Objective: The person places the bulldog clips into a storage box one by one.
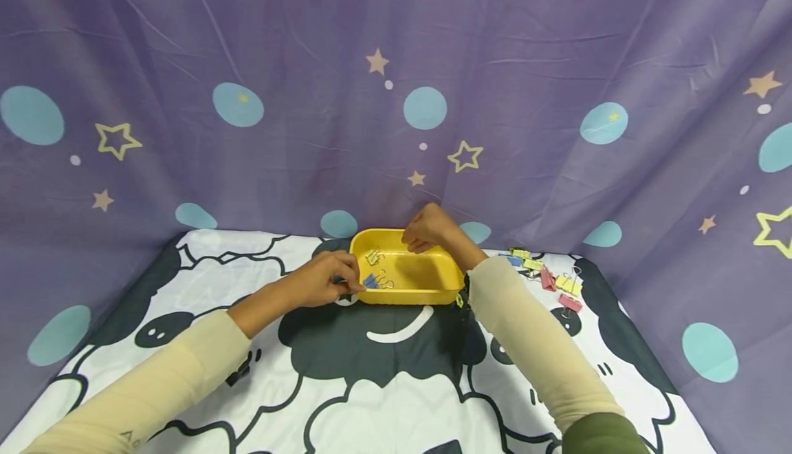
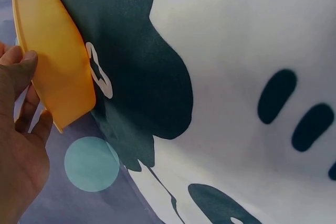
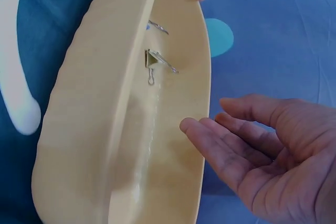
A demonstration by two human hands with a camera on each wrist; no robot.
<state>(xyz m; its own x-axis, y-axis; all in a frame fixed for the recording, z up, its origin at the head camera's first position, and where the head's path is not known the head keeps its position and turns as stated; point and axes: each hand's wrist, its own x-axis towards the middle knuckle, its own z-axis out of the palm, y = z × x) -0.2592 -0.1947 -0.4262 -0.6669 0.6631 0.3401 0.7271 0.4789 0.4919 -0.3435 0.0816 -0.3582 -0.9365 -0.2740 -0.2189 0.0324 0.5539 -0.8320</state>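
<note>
A yellow plastic tray (image 1: 408, 297) stands at the back of the patterned cloth. Inside it, towards the left end, lie a blue binder clip (image 1: 371, 281) and a yellow-green binder clip (image 1: 374, 256). My left hand (image 1: 324, 277) grips the tray's left end, thumb and fingers at the rim in the left wrist view. Above the tray's far right part is my right hand (image 1: 428, 227), its fingers loosely bent and holding nothing. The right wrist view has its fingertips (image 3: 189, 124) close to the far rim, while the blue clip is mostly hidden behind the near wall.
Right of the tray lies a loose group of binder clips, among them a yellow clip (image 1: 568, 285), a pink clip (image 1: 570, 303), a red clip (image 1: 547, 279) and a blue clip (image 1: 513, 261). A purple curtain (image 1: 297, 144) rises directly behind the tray.
</note>
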